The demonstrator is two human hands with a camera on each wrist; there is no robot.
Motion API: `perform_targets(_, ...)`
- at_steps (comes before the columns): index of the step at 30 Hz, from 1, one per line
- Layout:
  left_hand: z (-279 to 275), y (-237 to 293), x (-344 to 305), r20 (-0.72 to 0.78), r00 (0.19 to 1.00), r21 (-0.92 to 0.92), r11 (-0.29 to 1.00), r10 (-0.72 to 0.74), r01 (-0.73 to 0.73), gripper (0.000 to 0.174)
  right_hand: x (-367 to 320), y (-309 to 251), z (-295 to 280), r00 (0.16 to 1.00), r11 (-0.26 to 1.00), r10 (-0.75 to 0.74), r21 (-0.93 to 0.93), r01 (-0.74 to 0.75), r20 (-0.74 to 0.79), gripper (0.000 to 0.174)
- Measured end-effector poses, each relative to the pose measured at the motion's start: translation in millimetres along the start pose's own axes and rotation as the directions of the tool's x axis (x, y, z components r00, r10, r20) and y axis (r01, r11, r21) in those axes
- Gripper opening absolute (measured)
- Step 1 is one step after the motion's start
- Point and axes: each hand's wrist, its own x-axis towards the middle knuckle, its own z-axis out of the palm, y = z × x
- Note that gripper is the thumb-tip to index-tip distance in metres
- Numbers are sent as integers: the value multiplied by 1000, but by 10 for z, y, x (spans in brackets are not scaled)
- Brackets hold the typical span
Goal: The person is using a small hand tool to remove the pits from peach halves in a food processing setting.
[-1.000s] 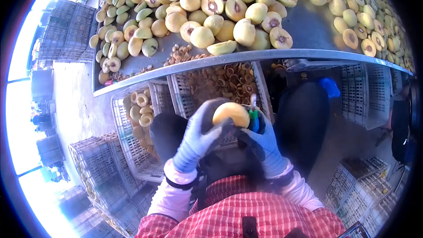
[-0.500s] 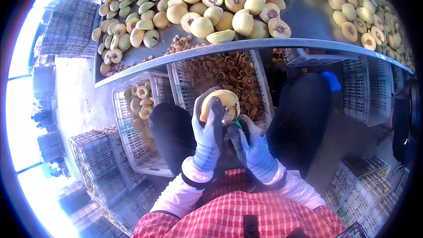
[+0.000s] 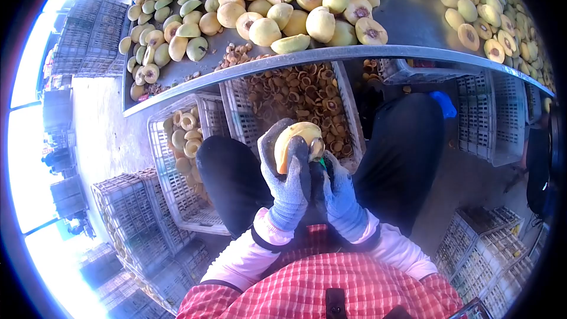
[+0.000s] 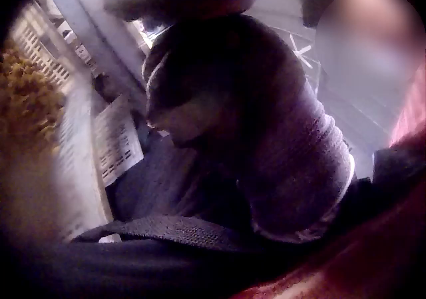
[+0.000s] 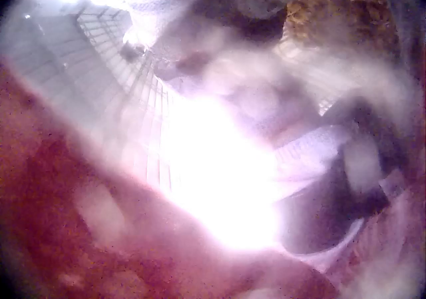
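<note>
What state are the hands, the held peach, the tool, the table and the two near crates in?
left hand, curled round held peach
right hand, gripping green tool
held peach, cut open
green tool, at the peach
metal table, laden with peach halves
left crate, holding hollowed peaches
middle crate, holding brown scraps
</note>
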Motion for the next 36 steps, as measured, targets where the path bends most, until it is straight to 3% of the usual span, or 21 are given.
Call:
perform_targets(4, 1, -73, -6, 31, 996, 57, 995, -86, 84, 36, 3, 71, -58, 997, 993, 51, 106, -58, 63, 32)
perform_targets(7, 1, -70, 14, 38, 990, 88, 987, -137, 134, 36, -18, 103, -135, 970, 982, 160, 74, -176, 183, 38)
perform_targets(11, 19, 23, 4, 32, 975, -174, 960, -218, 220, 32, -9, -60, -116, 990, 988, 119, 87, -126, 82, 37)
perform_targets(13, 50, 88, -10, 4, 990, -135, 981, -138, 137, 34, -2, -118, -46, 997, 993, 73, 92, -69, -37, 34)
perform_targets(18, 20, 22, -27, -5, 1000, -17, 1000, -19, 19, 38, -38, -21, -4, 998, 997, 40, 74, -36, -40, 36)
perform_targets(22, -10, -35, -3, 48, 996, -31, 997, -75, 76, 36, -58, -16, -63, 999, 995, 31, 96, -33, 26, 33)
perform_targets(25, -5, 18, 19, 119, 980, -88, 982, -157, 168, 35, -192, 105, -54, 994, 994, -107, -30, 108, 16, 30)
perform_targets(27, -20, 42, 42, 207, 954, -132, 960, -218, 248, 34, -196, 71, -133, 988, 988, 79, 118, -95, 135, 30)
perform_targets(28, -17, 13, 50, 216, 955, -30, 976, -203, 215, 34, -183, 41, -159, 965, 963, 162, 182, -201, 206, 30)
perform_targets(29, -11, -37, 64, 232, 954, -52, 976, -192, 209, 35, -167, 84, -149, 992, 1000, -15, 25, 12, 126, 31)
perform_targets(31, -17, 9, 186, 339, 916, 24, 975, -214, 219, 34, -189, 280, -109, 920, 865, -386, -324, 384, 61, 32)
perform_targets(32, -34, 8, 266, 421, 873, 17, 965, -246, 263, 36, -218, 337, -106, 983, 979, -162, -108, 171, 91, 32)
perform_targets(33, -20, 20, 319, 457, 844, -41, 941, -281, 336, 39, -206, 327, -100, 991, 992, 71, 94, -82, 115, 31)
perform_targets(36, -28, 82, 397, 459, 834, -32, 932, -307, 360, 38, -61, 198, -145, 936, 859, 256, 388, -334, 240, 28)
